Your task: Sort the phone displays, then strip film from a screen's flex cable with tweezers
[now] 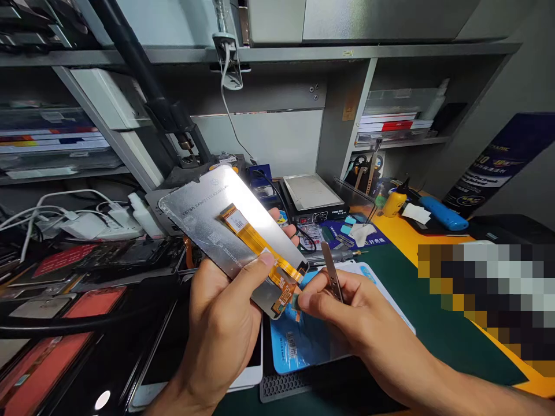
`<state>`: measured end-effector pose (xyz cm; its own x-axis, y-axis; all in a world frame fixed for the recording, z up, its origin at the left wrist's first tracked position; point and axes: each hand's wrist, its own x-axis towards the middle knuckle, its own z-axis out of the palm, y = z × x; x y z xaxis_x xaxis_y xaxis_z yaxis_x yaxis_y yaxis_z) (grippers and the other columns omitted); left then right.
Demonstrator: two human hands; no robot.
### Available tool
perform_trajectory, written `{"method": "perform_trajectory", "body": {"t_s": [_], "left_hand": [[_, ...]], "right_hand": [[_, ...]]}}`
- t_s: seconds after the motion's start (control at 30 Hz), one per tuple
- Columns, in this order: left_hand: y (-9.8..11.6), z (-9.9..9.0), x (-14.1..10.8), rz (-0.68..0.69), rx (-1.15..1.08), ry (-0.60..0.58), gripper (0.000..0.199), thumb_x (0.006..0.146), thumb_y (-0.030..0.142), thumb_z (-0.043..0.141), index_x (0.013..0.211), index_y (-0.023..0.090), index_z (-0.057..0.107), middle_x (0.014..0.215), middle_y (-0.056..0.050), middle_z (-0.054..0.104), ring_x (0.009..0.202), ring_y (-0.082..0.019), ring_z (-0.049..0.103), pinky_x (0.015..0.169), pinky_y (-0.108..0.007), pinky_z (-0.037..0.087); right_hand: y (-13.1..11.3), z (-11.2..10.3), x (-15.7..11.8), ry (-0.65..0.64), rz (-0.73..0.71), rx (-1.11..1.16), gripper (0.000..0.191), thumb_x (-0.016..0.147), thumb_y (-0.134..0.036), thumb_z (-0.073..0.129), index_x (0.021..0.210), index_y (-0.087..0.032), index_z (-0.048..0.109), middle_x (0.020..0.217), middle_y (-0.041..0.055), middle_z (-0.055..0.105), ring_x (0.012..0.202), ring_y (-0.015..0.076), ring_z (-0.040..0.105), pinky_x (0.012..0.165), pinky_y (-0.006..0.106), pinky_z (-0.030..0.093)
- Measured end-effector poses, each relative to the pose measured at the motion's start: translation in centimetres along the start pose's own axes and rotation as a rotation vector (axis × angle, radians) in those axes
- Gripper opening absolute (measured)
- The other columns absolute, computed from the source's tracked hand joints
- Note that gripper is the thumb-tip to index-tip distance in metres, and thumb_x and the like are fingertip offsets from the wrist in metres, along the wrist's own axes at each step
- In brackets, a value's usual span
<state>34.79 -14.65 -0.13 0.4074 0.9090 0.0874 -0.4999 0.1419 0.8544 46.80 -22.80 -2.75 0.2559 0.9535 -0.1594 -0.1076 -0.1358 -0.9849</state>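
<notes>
A silver-backed phone screen panel [203, 214] is tilted up in my left hand [234, 312], whose thumb presses on its orange flex cable [249, 237] while the fingers support it from behind. My right hand [347, 306] pinches at the panel's lower right corner, beside the brown connector end [284, 297] of the cable. A small greenish piece shows at its thumb and fingertip. A thin metal tool [330, 266] also sticks up between the fingers of that hand. Beneath the hands lies a blue plastic package [299, 346] with a barcode label.
A heating plate device [310, 193] stands behind the hands. Phones and red parts [93, 306] lie at left near white chargers [89, 225]. A yellow bottle [393, 199] and blue tool [442, 212] are at right. A black arm [139, 63] hangs upper left.
</notes>
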Motion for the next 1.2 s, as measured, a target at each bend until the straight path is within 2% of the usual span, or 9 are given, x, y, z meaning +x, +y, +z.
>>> {"method": "perform_trajectory", "body": {"t_s": [0.17, 0.27, 0.4, 0.5, 0.63, 0.77, 0.9, 1.03, 1.2], "left_hand": [[0.0, 0.2, 0.4, -0.010, -0.008, 0.009, 0.045, 0.086, 0.012, 0.065, 0.130, 0.021, 0.066, 0.121, -0.009, 0.074, 0.112, -0.028, 0.069, 0.092, -0.035, 0.060], [0.0, -0.1, 0.6, -0.044, -0.026, 0.007, 0.046, 0.085, 0.012, 0.067, 0.130, 0.023, 0.066, 0.127, -0.009, 0.071, 0.116, -0.029, 0.067, 0.092, -0.037, 0.061], [0.0, -0.6, 0.9, -0.081, -0.038, 0.004, 0.042, 0.084, 0.012, 0.068, 0.123, 0.026, 0.069, 0.125, -0.006, 0.072, 0.120, -0.030, 0.065, 0.092, -0.037, 0.061], [0.0, -0.7, 1.1, -0.097, -0.037, 0.009, 0.035, 0.084, 0.011, 0.068, 0.116, 0.023, 0.071, 0.123, -0.006, 0.073, 0.119, -0.031, 0.065, 0.095, -0.041, 0.060], [0.0, -0.7, 1.4, -0.124, -0.042, 0.014, 0.033, 0.082, 0.008, 0.067, 0.112, 0.021, 0.073, 0.121, -0.007, 0.074, 0.116, -0.030, 0.067, 0.094, -0.039, 0.060], [0.1, -0.7, 1.8, -0.176, -0.039, -0.010, 0.031, 0.083, 0.009, 0.066, 0.112, 0.018, 0.073, 0.120, -0.009, 0.074, 0.117, -0.032, 0.066, 0.089, -0.040, 0.062], [0.2, -0.9, 2.0, -0.214, -0.038, 0.002, 0.035, 0.082, 0.009, 0.064, 0.114, 0.019, 0.073, 0.118, -0.011, 0.075, 0.112, -0.031, 0.069, 0.087, -0.040, 0.063], [0.3, -1.0, 2.0, -0.272, -0.040, 0.025, 0.040, 0.080, 0.009, 0.064, 0.119, 0.017, 0.071, 0.116, -0.014, 0.075, 0.107, -0.033, 0.071, 0.083, -0.042, 0.064], [0.5, -0.8, 2.0, -0.280, -0.077, 0.062, 0.057, 0.078, 0.006, 0.065, 0.134, 0.020, 0.062, 0.112, -0.013, 0.076, 0.106, -0.033, 0.072, 0.085, -0.046, 0.063]], "right_hand": [[0.0, 0.0, 0.0, 0.005, 0.026, 0.005, 0.022, 0.087, -0.034, 0.063, 0.073, -0.018, 0.060, 0.064, -0.0056, 0.045, 0.058, 0.0100, 0.029, 0.053, 0.026, 0.023], [0.0, -0.1, 0.0, 0.009, 0.020, 0.005, 0.023, 0.086, -0.035, 0.064, 0.071, -0.018, 0.059, 0.064, -0.0055, 0.045, 0.058, 0.0098, 0.029, 0.052, 0.027, 0.023], [0.2, -0.3, 0.0, -0.027, -0.002, 0.043, 0.021, 0.089, -0.032, 0.062, 0.074, -0.019, 0.060, 0.065, -0.0057, 0.044, 0.058, 0.0096, 0.030, 0.053, 0.027, 0.023], [0.3, -0.4, 0.0, -0.034, -0.042, 0.032, 0.021, 0.090, -0.028, 0.061, 0.072, -0.018, 0.059, 0.068, -0.0048, 0.047, 0.060, 0.0098, 0.032, 0.055, 0.027, 0.026], [0.2, -0.2, 0.0, -0.040, -0.089, 0.045, 0.020, 0.089, -0.025, 0.061, 0.070, -0.018, 0.059, 0.069, -0.0037, 0.050, 0.067, 0.0110, 0.038, 0.060, 0.026, 0.029], [0.2, -0.1, 0.0, -0.060, -0.095, 0.074, 0.019, 0.090, -0.021, 0.061, 0.071, -0.017, 0.060, 0.064, -0.0065, 0.047, 0.059, 0.0079, 0.033, 0.054, 0.024, 0.027], [0.2, -0.1, -0.2, -0.063, -0.038, 0.093, 0.017, 0.090, -0.025, 0.065, 0.075, -0.018, 0.061, 0.056, -0.0103, 0.035, 0.049, 0.0061, 0.023, 0.044, 0.025, 0.018], [-0.2, 0.1, -0.5, -0.119, -0.054, 0.115, 0.023, 0.092, -0.032, 0.066, 0.075, -0.017, 0.060, 0.057, -0.0097, 0.037, 0.051, 0.0064, 0.025, 0.046, 0.024, 0.020], [-0.2, 0.2, -0.7, -0.157, -0.065, 0.112, 0.035, 0.093, -0.039, 0.065, 0.069, -0.018, 0.050, 0.060, -0.0088, 0.033, 0.056, 0.0080, 0.025, 0.050, 0.025, 0.022]]}}
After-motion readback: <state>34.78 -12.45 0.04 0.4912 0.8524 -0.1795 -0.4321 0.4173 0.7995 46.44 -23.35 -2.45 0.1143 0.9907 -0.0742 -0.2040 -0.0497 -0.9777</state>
